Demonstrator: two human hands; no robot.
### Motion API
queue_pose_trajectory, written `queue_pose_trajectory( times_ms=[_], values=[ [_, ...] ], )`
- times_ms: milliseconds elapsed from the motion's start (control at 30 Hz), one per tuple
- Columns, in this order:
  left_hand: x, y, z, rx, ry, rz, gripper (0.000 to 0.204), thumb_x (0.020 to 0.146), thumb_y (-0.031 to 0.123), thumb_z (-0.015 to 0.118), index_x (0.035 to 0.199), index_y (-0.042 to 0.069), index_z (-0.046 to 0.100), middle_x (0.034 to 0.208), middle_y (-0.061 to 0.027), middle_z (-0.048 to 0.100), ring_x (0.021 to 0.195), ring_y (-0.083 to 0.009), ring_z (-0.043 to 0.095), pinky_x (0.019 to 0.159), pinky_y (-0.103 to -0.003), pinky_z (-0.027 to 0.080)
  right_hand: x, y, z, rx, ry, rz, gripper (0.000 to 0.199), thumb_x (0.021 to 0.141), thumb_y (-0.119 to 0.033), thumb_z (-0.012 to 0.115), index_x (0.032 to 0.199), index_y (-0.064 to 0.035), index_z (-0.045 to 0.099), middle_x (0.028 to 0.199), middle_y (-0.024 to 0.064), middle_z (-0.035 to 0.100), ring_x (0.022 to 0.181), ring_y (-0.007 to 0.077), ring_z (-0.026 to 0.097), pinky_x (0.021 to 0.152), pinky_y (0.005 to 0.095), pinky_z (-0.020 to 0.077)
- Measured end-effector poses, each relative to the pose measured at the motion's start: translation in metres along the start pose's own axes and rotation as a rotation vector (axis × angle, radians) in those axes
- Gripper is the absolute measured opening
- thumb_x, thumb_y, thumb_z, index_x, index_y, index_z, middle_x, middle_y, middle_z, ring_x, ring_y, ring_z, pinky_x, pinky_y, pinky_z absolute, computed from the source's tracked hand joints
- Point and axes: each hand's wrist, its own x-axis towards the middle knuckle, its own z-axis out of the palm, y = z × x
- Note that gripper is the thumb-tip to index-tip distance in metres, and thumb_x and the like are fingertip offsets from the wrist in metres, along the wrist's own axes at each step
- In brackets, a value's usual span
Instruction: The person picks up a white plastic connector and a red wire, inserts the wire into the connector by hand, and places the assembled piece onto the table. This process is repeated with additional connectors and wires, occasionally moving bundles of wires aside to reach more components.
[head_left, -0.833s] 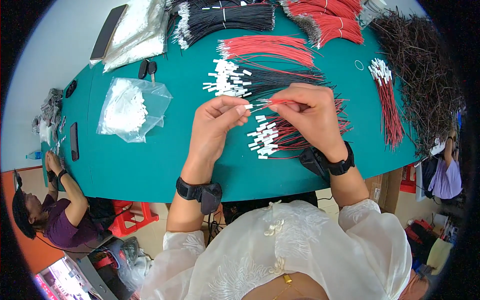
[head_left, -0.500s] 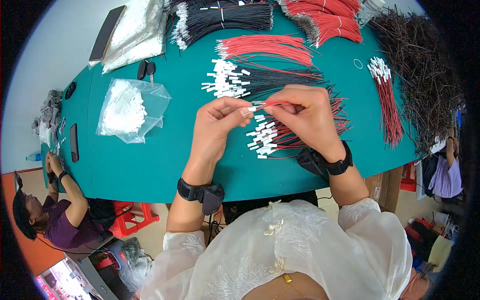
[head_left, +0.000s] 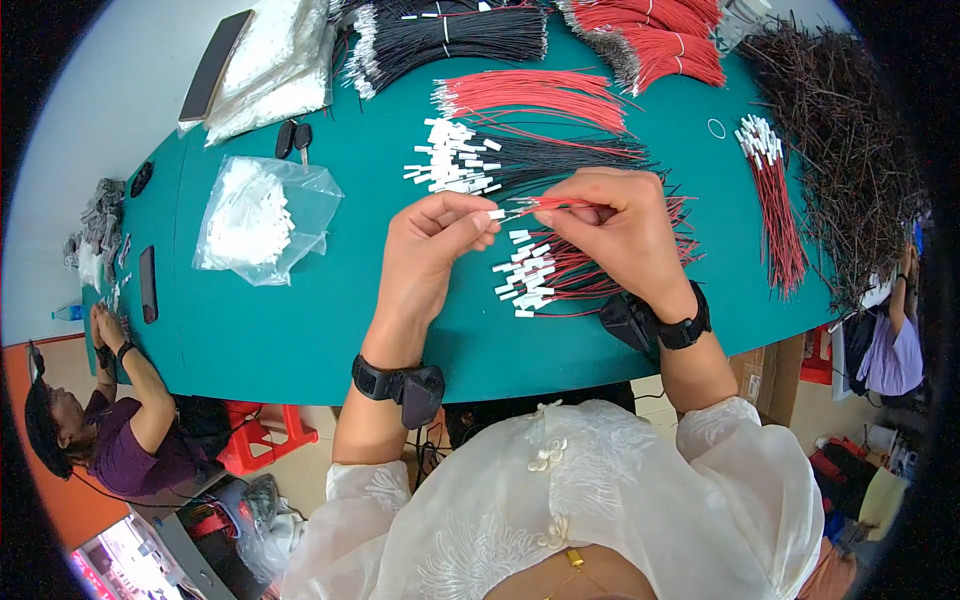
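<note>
My left hand point(head_left: 432, 240) pinches a small white connector housing point(head_left: 496, 214) between thumb and forefinger. Several red wires point(head_left: 560, 203) with bare metal ends are gripped by my right hand point(head_left: 615, 225), their tips at the housing. Whether a wire end sits inside the housing is too small to tell. Under and beside my right hand lies a pile of red wires with white housings point(head_left: 530, 275). Just beyond both hands are black wires with white housings point(head_left: 455, 160) and, farther off, a loose bundle of red wires point(head_left: 530, 98).
An open plastic bag of white housings point(head_left: 245, 225) lies left, near a car key point(head_left: 302, 138). Tied black wires point(head_left: 450, 38) and tied red wires point(head_left: 660, 55) sit at the far edge. Finished-looking red wires point(head_left: 775, 200) and a dark tangled heap point(head_left: 830, 150) lie right. A co-worker point(head_left: 120, 420) sits left.
My hands have drawn slightly apart, the right one shifting a little to the right with the red wires. The white housing shows more clearly at my left fingertips.
</note>
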Motion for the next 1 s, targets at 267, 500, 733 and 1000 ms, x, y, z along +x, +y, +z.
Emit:
queue_pose_trajectory(
  times_ms=[267, 500, 733, 1000],
  values=[
    [-0.0004, 0.0, 0.0027, 0.013, -0.013, 0.009, 0.013, 0.09, 0.004, 0.068, 0.101, -0.002, 0.07, 0.085, -0.0082, 0.071, 0.075, -0.0115, 0.066, 0.069, -0.023, 0.052, 0.0004, -0.0003, 0.0, 0.002, -0.026, 0.015, 0.014, 0.075, 0.001, 0.078, 0.088, -0.0004, 0.074, 0.067, 0.0019, 0.06, 0.055, 0.0063, 0.041, 0.049, 0.0247, 0.0323],
    [-0.0017, 0.0013, 0.0064, 0.074, 0.008, 0.031, 0.011, 0.088, 0.003, 0.07, 0.097, -0.002, 0.071, 0.082, -0.0078, 0.071, 0.072, -0.0107, 0.064, 0.068, -0.023, 0.051, 0.0001, 0.0003, 0.0031, 0.021, -0.01, -0.006, 0.013, 0.075, 0.0, 0.078, 0.087, 0.0007, 0.073, 0.066, 0.0024, 0.059, 0.055, 0.0068, 0.042, 0.049, 0.025, 0.0329],
    [-0.0019, -0.0005, 0.0077, 0.121, 0.011, 0.061, 0.012, 0.086, 0.001, 0.072, 0.097, -0.003, 0.071, 0.081, -0.0071, 0.071, 0.072, -0.0102, 0.064, 0.068, -0.023, 0.051, 0.0004, 0.0014, 0.0023, 0.041, -0.065, 0.025, 0.013, 0.076, 0.0, 0.078, 0.087, 0.0011, 0.073, 0.066, 0.0028, 0.06, 0.054, 0.0069, 0.044, 0.049, 0.025, 0.0339],
    [-0.0026, -0.0004, 0.0082, 0.115, -0.011, 0.046, 0.012, 0.086, -0.001, 0.072, 0.097, -0.003, 0.071, 0.084, -0.0076, 0.071, 0.075, -0.0101, 0.066, 0.069, -0.023, 0.052, 0.0008, 0.0044, 0.0053, 0.05, -0.066, 0.024, 0.013, 0.076, -0.001, 0.079, 0.087, 0.0014, 0.073, 0.069, 0.005, 0.064, 0.054, 0.0068, 0.046, 0.049, 0.0248, 0.0352]
  ],
)
